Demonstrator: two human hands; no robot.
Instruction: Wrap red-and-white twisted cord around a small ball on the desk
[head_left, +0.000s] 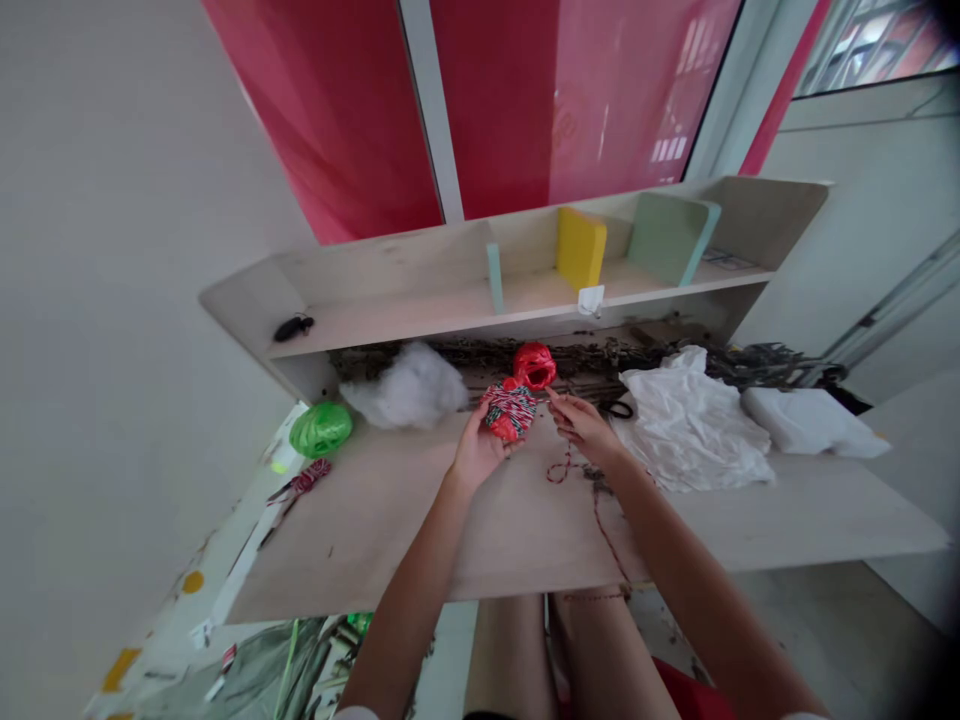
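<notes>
My left hand (478, 452) holds a small red bundle (505, 428) wound with red, white and green twisted cord (511, 404), raised over the desk. Just right of it, my right hand (583, 428) is closed in a pinch on the cord, close to the wrapped bundle. A loose length of red-and-white cord (609, 535) loops on the desktop below the right hand and trails over the front edge toward my legs. Behind the bundle sits a roll of shiny red plastic twine (535, 366). Black-handled scissors (618, 409) lie partly hidden beside my right hand.
On the desk (360, 530) are white fluffy stuffing (415, 387), a green twine roll (321, 430), a wound cord bundle (311, 476), crumpled white sheeting (694, 420) and a white block (814, 420). Dry stalks (487, 360) lie beneath a shelf (390, 318) with dividers.
</notes>
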